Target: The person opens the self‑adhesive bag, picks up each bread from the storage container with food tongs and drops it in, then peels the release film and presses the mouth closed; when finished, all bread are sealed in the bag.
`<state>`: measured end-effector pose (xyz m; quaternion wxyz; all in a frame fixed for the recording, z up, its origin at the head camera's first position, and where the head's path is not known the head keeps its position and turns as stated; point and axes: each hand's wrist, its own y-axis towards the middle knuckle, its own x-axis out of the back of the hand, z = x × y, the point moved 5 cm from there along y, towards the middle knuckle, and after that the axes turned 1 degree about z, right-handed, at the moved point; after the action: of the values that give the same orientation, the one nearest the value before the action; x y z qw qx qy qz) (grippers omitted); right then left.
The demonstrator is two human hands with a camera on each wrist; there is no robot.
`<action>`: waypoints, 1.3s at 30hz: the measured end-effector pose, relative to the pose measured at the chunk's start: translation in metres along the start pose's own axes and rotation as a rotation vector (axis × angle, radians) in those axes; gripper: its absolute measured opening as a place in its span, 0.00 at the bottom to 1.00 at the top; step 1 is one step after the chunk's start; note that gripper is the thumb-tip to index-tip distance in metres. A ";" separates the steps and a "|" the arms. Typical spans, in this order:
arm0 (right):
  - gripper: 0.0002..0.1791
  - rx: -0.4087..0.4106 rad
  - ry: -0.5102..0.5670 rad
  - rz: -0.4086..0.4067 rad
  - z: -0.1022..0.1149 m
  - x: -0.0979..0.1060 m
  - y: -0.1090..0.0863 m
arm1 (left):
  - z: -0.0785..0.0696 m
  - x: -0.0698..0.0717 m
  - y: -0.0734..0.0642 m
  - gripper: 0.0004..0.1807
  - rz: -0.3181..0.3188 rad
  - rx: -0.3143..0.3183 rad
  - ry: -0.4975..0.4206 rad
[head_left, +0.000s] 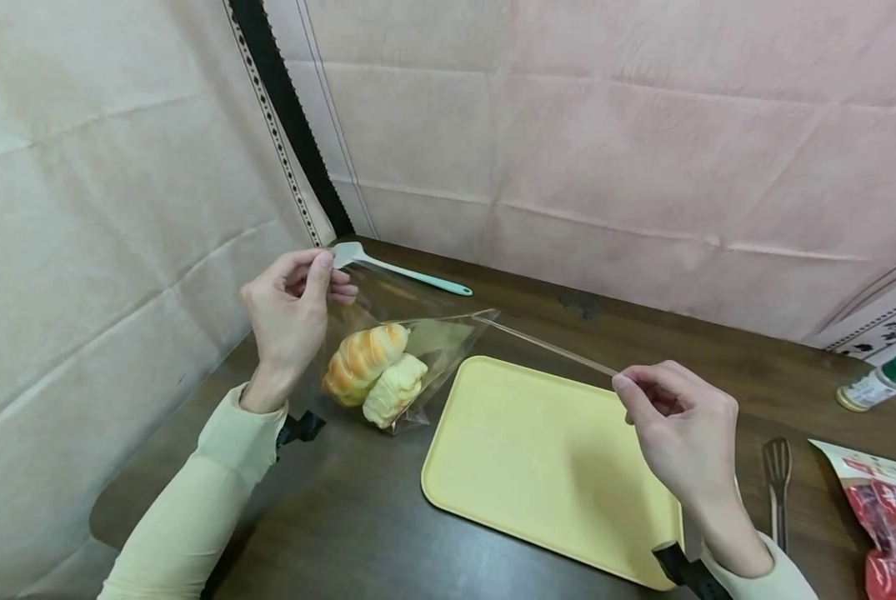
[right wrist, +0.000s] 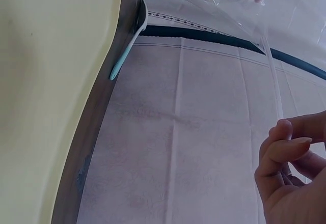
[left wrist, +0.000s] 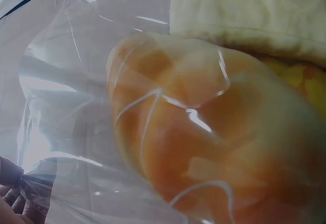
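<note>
A clear plastic bag (head_left: 448, 337) hangs at the left of the tray, holding a golden-brown ridged bread roll (head_left: 365, 354) and a paler bread piece (head_left: 397, 392). My left hand (head_left: 286, 308) pinches the bag's upper left corner between thumb and forefinger; the left wrist view shows the film gathered at those fingertips (left wrist: 10, 178). From the opposite upper corner a thin clear strip (head_left: 553, 344) runs taut to my right hand (head_left: 680, 425), which pinches its end above the tray. In the right wrist view the strip (right wrist: 273, 81) stretches from the bag to the right fingers.
A pale yellow tray (head_left: 523, 450) lies on the dark wooden table (head_left: 327, 517). Behind the bag is a mint-handled spatula (head_left: 417, 277). At right are a fork (head_left: 778, 475), a red food packet (head_left: 886, 508) and a green-capped bottle (head_left: 878, 385). Cloth walls (head_left: 605, 150) enclose the back and left.
</note>
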<state>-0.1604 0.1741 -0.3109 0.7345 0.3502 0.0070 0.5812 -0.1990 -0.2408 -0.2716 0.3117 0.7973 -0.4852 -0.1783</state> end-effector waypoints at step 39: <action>0.07 -0.141 -0.072 -0.037 -0.020 0.032 -0.013 | 0.006 -0.005 0.005 0.07 -0.002 0.016 0.013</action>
<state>-0.1474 0.2108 -0.3204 0.7677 0.3181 -0.0537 0.5537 -0.2081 -0.2400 -0.2728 0.3085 0.8013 -0.4838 -0.1694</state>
